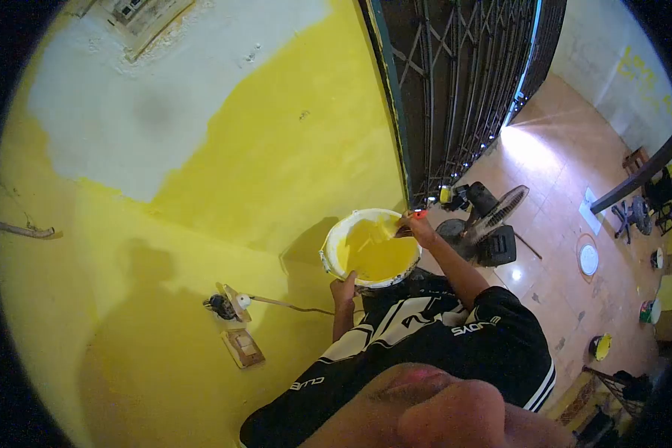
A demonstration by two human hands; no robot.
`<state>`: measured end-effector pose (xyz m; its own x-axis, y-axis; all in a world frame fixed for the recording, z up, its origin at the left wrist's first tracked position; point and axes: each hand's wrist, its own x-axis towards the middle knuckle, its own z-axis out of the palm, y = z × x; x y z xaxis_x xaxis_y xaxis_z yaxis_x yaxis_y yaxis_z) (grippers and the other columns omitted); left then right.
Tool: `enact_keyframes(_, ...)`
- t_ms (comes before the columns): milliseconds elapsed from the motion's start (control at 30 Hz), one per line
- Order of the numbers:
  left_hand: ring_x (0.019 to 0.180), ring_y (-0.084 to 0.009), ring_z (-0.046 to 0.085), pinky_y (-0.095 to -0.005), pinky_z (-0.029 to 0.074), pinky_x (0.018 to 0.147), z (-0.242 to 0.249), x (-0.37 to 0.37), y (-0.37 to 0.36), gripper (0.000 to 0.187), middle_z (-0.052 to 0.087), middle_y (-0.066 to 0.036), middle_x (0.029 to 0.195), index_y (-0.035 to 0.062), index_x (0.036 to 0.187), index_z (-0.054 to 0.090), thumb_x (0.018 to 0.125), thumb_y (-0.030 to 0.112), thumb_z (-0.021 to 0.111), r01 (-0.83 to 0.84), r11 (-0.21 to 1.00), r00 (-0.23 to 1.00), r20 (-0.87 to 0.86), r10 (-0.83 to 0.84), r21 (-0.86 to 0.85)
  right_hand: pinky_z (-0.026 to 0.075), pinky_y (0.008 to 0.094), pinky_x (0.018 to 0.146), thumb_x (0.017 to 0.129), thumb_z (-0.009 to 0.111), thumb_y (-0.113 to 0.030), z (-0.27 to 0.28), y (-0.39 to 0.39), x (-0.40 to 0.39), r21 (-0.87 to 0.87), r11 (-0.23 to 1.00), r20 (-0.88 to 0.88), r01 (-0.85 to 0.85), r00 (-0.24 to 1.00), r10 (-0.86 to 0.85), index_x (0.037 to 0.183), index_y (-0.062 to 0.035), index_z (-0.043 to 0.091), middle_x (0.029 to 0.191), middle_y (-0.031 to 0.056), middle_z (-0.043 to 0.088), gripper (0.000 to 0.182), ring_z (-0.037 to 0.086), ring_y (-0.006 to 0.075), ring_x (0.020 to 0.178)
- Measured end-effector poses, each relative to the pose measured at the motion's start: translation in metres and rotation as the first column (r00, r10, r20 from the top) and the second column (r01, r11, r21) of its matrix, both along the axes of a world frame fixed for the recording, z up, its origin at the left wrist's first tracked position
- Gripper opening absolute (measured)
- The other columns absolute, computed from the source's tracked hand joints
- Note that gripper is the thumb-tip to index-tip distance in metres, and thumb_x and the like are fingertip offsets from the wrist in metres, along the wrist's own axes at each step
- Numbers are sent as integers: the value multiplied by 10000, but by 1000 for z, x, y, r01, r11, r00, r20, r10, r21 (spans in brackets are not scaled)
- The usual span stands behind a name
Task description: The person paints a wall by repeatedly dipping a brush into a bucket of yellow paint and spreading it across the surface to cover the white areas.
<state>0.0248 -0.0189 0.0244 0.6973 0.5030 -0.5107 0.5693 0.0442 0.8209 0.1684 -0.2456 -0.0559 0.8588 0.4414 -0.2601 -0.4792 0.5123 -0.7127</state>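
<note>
My left hand (343,290) grips the near rim of a white bucket (325,254), thumb over the edge and fingers hidden below it. Yellow paint (381,263) fills part of the bucket, and its inner wall is smeared with it. In my right hand (420,228), fingers closed, is a paintbrush (385,227) with paint-covered bristles that overlap the bucket's far side in this view. A bit of red (420,214) shows at the top of that hand. The wall (299,127) beside me is partly yellow, with a whitish patch (149,82) higher up.
A black fan (493,224) stands on the tiled floor right of the bucket. Behind it is a dark folding metal gate (463,82). A socket with a white plug (243,302) and cord hangs from the wall, above a switch plate (243,348). Paint tubs (600,347) stand at right.
</note>
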Motion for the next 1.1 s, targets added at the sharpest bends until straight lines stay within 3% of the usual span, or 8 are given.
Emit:
enact_keyframes(200, 482, -152, 553, -251, 399, 366, -21, -3, 3, 276, 607, -95, 680, -45, 857, 609, 693, 170, 665, -90, 989, 996, 9, 92, -116, 509, 350, 708, 823, 560, -199, 0, 8, 14, 236, 972, -208, -2, 977, 52, 880, -26, 556, 763, 96, 592, 181, 615, 205, 712)
enact_keyframes(367, 463, -142, 536, -253, 392, 368, -48, 0, 15, 282, 597, -87, 656, -49, 830, 609, 690, 187, 673, -62, 993, 996, 51, 67, -98, 508, 285, 557, 761, 611, -57, 27, 16, 6, -531, 846, 294, 47, 947, 132, 663, -65, 498, 613, 28, 538, 149, 590, 142, 554)
enact_keyframes(433, 454, -142, 531, -260, 392, 373, -50, -2, 18, 277, 593, -87, 640, -47, 812, 613, 687, 194, 670, -44, 992, 998, 41, 49, -119, 484, 256, 483, 735, 609, -3, 23, 25, 5, -402, 915, 160, 21, 986, 48, 596, -83, 439, 560, 2, 495, 233, 576, 118, 514)
enact_keyframes(500, 454, -145, 532, -264, 394, 375, -17, 1, 8, 275, 590, -86, 632, -42, 806, 615, 685, 198, 672, -30, 998, 999, -20, 29, -50, 483, 247, 480, 728, 613, -15, 12, 24, 11, -574, 807, 565, 140, 781, 266, 587, -92, 428, 563, -2, 493, 245, 585, 118, 531)
enact_keyframes(900, 463, -160, 547, -284, 407, 382, -14, -1, 2, 289, 601, -112, 646, -53, 824, 613, 678, 186, 685, -119, 987, 993, -7, 119, -112, 526, 293, 580, 764, 662, -133, 48, 18, 6, -178, 975, 53, 133, 991, -125, 765, -17, 547, 666, 34, 558, 164, 582, 169, 598)
enact_keyframes(967, 467, -157, 549, -287, 409, 385, -2, 0, 3, 288, 602, -110, 649, -52, 828, 614, 681, 185, 684, -131, 988, 991, -16, 131, -80, 523, 298, 614, 776, 651, -162, 12, 9, 16, -209, 975, 238, 73, 971, -21, 834, -8, 563, 716, 59, 575, 186, 591, 183, 647)
enact_keyframes(1033, 498, -158, 566, -289, 419, 408, -7, -1, 7, 296, 609, -112, 670, -60, 832, 614, 685, 187, 681, -56, 998, 997, -62, 55, -21, 531, 300, 660, 776, 637, -65, 6, 6, 23, -190, 980, -86, 51, 994, -68, 907, -2, 607, 851, 77, 604, 149, 614, 186, 778)
enact_keyframes(1100, 507, -158, 570, -289, 420, 415, -6, -5, 3, 300, 611, -112, 675, -66, 826, 616, 684, 190, 680, -86, 993, 996, -18, 85, -86, 531, 312, 653, 769, 651, -77, 15, 7, 24, -214, 974, 57, 77, 996, -66, 890, -3, 613, 807, 69, 600, 147, 612, 178, 735)
